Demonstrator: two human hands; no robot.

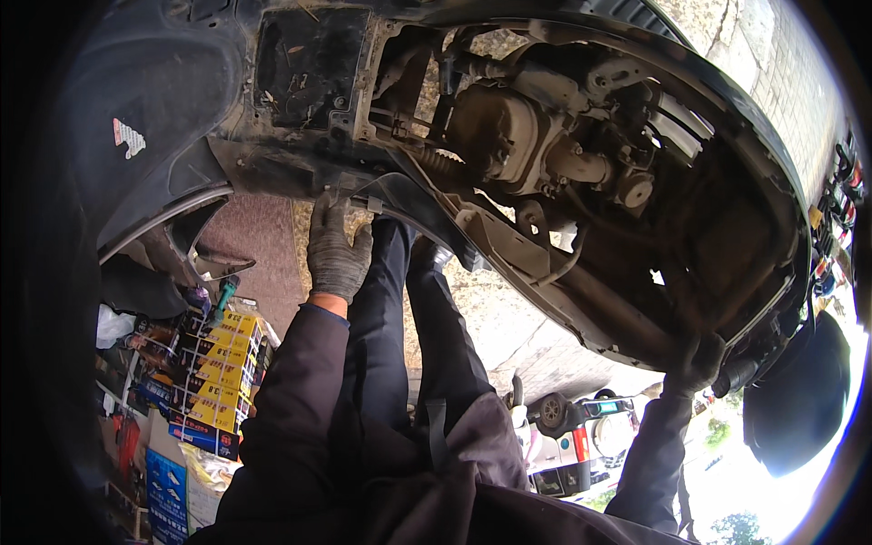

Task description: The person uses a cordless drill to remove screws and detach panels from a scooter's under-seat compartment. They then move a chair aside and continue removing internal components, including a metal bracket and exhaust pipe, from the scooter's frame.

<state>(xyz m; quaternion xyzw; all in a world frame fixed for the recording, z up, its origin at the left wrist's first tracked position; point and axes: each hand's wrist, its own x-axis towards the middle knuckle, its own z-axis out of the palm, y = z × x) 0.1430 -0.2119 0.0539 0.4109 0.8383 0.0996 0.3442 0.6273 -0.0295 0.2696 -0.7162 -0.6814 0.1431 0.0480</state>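
A dark scooter body (pixel 195 86) stands in front of me, its seat area uncovered so that the dusty engine (pixel 495 127) shows inside. My left hand (pixel 334 245), in a grey knit glove, grips the lower edge of the side panel (pixel 400 193) beside the footboard. Its fingertips are partly hidden at the edge, and the thumb stands away from them. My right hand (pixel 695 365), gloved too, is closed around the rear rim of the body (pixel 627 350). Shadow hides part of its fingers. A flat black cover (pixel 309 68) lies in the footboard area.
Stacked yellow and blue boxes (pixel 218 372) stand at my left, with a green-handled tool (pixel 225 295) on top. A reddish-brown mat (pixel 250 241) lies by the scooter. A parked vehicle (pixel 572 436) is behind on the right. A rounded black part (pixel 799 395) juts out at the rear.
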